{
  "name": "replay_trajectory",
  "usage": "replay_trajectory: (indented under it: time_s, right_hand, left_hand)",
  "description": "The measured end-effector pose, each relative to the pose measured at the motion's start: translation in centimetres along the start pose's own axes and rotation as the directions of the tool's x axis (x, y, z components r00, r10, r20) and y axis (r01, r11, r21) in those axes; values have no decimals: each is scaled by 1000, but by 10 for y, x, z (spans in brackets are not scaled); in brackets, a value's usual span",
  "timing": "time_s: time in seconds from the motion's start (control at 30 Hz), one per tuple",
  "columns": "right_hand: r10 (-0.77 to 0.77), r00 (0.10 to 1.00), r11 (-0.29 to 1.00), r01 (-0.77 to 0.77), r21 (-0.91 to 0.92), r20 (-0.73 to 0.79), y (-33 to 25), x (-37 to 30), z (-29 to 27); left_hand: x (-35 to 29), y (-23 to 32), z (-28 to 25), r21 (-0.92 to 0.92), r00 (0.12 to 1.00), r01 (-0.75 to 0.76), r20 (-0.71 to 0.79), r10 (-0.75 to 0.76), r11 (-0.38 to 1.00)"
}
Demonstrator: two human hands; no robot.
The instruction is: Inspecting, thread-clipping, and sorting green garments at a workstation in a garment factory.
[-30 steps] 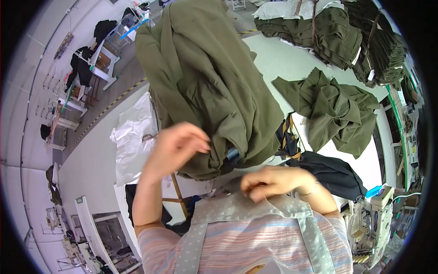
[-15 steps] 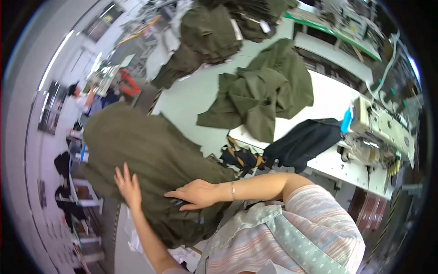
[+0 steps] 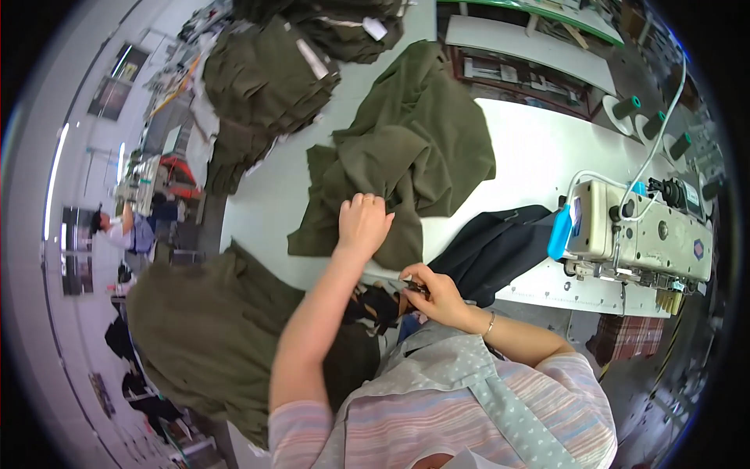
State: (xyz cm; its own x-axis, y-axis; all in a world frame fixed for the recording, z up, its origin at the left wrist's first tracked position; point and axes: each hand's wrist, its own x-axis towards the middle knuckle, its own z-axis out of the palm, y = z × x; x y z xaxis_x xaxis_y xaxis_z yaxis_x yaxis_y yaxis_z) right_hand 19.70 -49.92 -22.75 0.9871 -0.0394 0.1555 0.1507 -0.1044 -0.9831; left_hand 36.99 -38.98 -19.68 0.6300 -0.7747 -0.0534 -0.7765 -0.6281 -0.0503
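My left hand (image 3: 365, 225) reaches out over the olive-green cloth piece (image 3: 457, 148) that lies crumpled on the white table. Its fingers are curled down, pinching the cloth near its front part. Closer to my body, my right hand (image 3: 437, 297) is closed around a small dark tool that looks like thread snips (image 3: 416, 288); the fingers hide part of it. To the left, a large heap of olive-green cloth (image 3: 211, 336) hangs beside me, and neither hand touches it. Black and tan strips (image 3: 371, 309) lie just below my hands.
A sewing machine (image 3: 641, 234) stands at the right, with a dark navy garment (image 3: 500, 246) lying beside it. Stacked olive garments (image 3: 269, 78) lie at the far left of the white table (image 3: 262, 203). Green thread spools (image 3: 625, 108) stand behind the machine. A person (image 3: 121, 230) sits in the distance.
Both hands have left the left-hand heap. The left hand has moved right and forward onto the crumpled cloth piece; the right hand has moved right, close to my body. My view has turned right.
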Motion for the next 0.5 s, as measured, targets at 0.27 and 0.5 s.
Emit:
replay_trajectory:
  time_s: [0.27,0.5]
  right_hand:
    - [120,967,991,-131,-34,-226,37,21,-43]
    - [349,756,893,-91,440,-554,79,86,-55]
  left_hand:
    - [28,-16,117,-325,784,565,-75,-616,759]
    - [-77,-111,-106,-967,119,-256,-19,-993,-13]
